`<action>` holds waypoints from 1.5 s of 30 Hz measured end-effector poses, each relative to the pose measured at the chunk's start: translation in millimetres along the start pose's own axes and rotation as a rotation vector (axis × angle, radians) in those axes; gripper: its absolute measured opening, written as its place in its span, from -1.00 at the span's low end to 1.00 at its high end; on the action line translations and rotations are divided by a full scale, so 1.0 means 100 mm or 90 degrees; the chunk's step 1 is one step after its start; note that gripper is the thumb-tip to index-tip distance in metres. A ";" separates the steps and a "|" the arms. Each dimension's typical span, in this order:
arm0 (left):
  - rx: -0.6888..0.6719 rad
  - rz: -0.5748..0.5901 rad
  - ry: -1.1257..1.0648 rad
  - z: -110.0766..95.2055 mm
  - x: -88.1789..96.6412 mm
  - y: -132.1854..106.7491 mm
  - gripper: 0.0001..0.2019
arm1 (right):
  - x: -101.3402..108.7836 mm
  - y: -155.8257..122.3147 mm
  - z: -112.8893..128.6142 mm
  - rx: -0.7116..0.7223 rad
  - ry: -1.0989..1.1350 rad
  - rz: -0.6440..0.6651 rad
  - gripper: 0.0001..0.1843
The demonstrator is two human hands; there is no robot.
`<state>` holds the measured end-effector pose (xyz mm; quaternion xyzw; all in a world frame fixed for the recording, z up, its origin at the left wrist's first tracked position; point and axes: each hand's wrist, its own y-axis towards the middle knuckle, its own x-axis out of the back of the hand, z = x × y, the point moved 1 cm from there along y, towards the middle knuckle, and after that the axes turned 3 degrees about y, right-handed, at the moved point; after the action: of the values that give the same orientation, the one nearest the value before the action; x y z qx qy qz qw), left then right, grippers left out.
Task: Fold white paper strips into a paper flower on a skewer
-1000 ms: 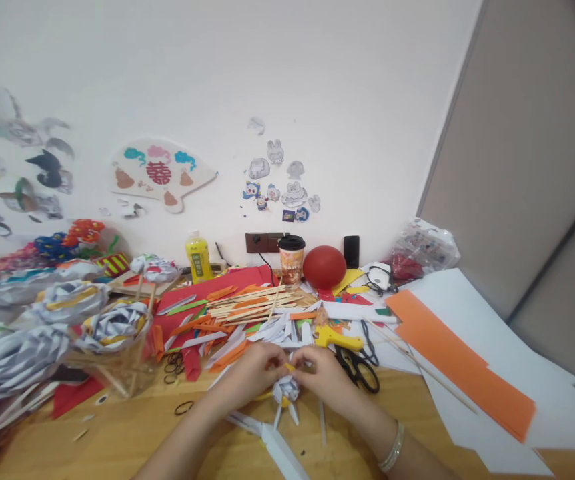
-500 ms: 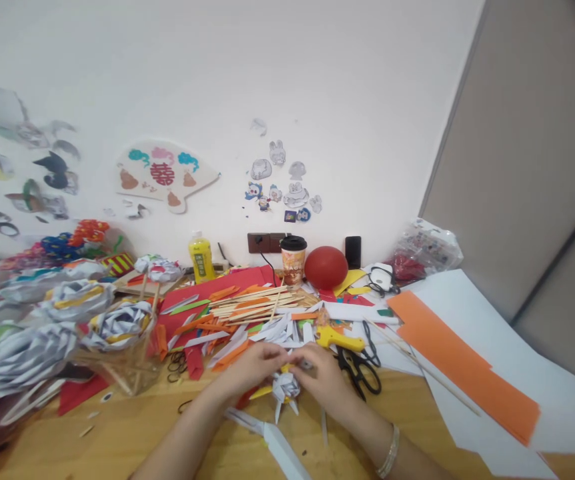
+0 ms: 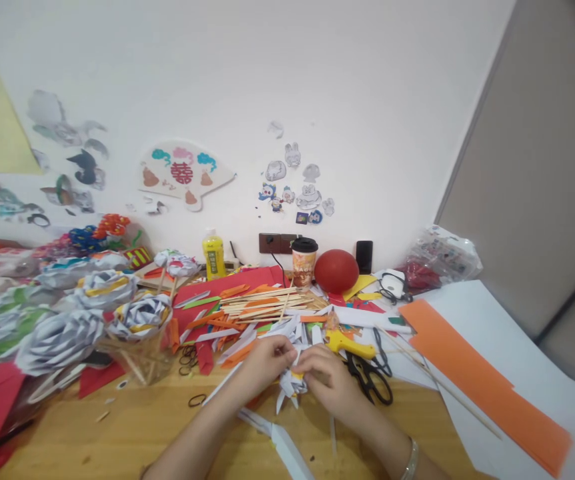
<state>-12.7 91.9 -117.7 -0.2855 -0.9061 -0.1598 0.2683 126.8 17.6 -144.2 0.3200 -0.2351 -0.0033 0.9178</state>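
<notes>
A small folded paper flower (image 3: pixel 291 387), white with a bit of yellow, is between my hands over the front of the table. My left hand (image 3: pixel 267 363) pinches at its upper left side, thumb and fingertips together. From the right, my right hand (image 3: pixel 325 377) closes its bent fingers on the flower's upper edge. The exact fold at the fingertips is too small to make out. A folded white paper strip (image 3: pixel 287 448) lies on the wood below the flower. Another white strip (image 3: pixel 222 385) shows behind my left forearm.
Black scissors (image 3: pixel 367 380) and a yellow glue gun (image 3: pixel 350 343) lie right of my hands. Wooden sticks (image 3: pixel 262 303) and paper strips are heaped behind. Finished paper flowers (image 3: pixel 60 340) crowd the left. Orange paper (image 3: pixel 487 387) and white sheets (image 3: pixel 522 327) cover the right side.
The view has turned slightly left, so the scene sits further right. My fingers have shifted on the flower, and more yellow shows near its top. A white strip now shows behind my left forearm.
</notes>
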 end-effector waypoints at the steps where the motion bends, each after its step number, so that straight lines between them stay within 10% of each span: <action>1: -0.009 -0.014 0.018 -0.02 0.00 -0.01 -0.83 | 0.00 0.00 0.02 0.007 -0.013 -0.001 -0.69; 11: -0.040 -0.083 0.047 -0.16 0.05 -0.06 -0.82 | 0.05 0.00 0.17 0.073 -0.059 -0.002 -0.75; 18: -0.074 -0.100 0.134 -0.13 -0.02 -0.10 -0.85 | -0.06 0.03 0.16 -0.049 -0.073 -0.085 -0.97; 45: -0.102 -0.170 0.051 -0.30 0.07 -0.15 -0.82 | 0.03 -0.01 0.24 0.077 -0.126 -0.131 -0.80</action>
<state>-14.6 69.1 -91.4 -0.1764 -0.9088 -0.2773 0.2569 119.3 2.8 -126.9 0.3950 -0.2901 -0.1148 0.8641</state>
